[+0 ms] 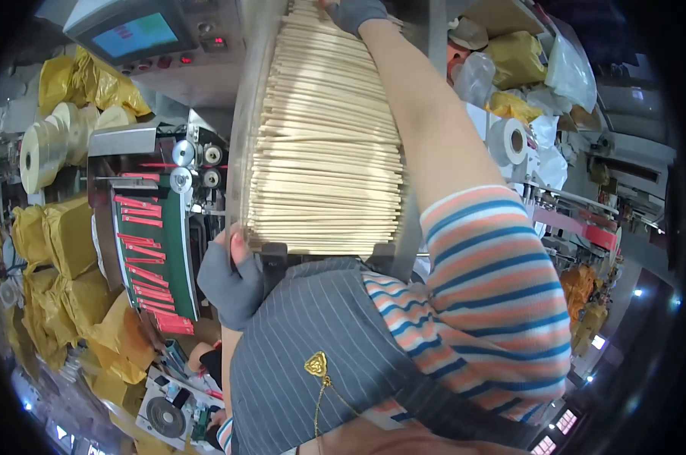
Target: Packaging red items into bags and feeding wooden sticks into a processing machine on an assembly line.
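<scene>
A deep layer of pale wooden chopsticks (328, 152) lies crosswise in a long metal tray (244, 144) in front of me. My left hand (233, 280), in a grey fingerless glove, is at the tray's near left corner. Its bare thumb and fingertips close over the side wall there, beside the ends of the nearest sticks. My right arm reaches along the tray's right side. At the far end, my right hand (358, 14), gloved alike, rests over the sticks; the picture's top edge cuts off part of its fingers.
Left of the tray, a green conveyor belt (177, 265) carries several narrow red packets (149, 274) below metal rollers (182, 154). A control panel with a screen (134, 36) stands at far left. Yellow sacks (77, 235) pile up farther left. Film rolls (508, 142) and machinery are at right.
</scene>
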